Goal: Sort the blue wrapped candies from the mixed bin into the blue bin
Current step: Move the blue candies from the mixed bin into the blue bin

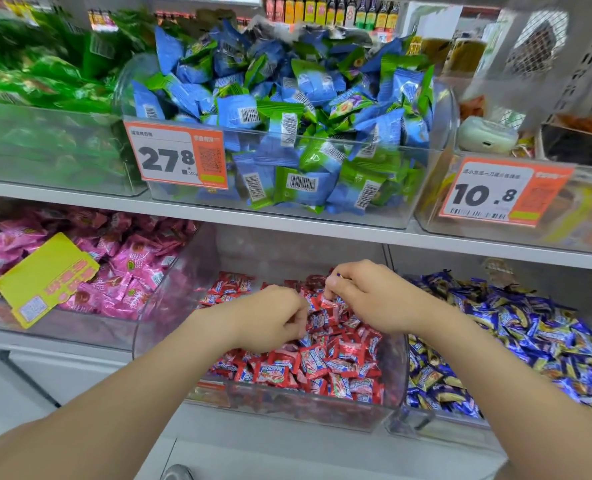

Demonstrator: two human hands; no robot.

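- Head view, lower centre: mixed bin (287, 252) of clear plastic, filled mostly with red candies (322, 362). Any blue ones among them are hard to pick out.
- Lower right: blue bin (410, 422), just beside the mixed bin, heaped with blue candies (530, 341).
- Left hand (270, 317): fingers curled down into the red heap. What they hold cannot be told.
- Right hand (360, 299): fingers curled, tips among the wrappers. A dark blue speck shows atop the fist, but whether it holds a candy cannot be told.
- Handling, as a judgement: each candy is probably light, with a slick, crinkly wrapper. Pinch the plump middle or a crimped end, because neighbouring candies may slide.
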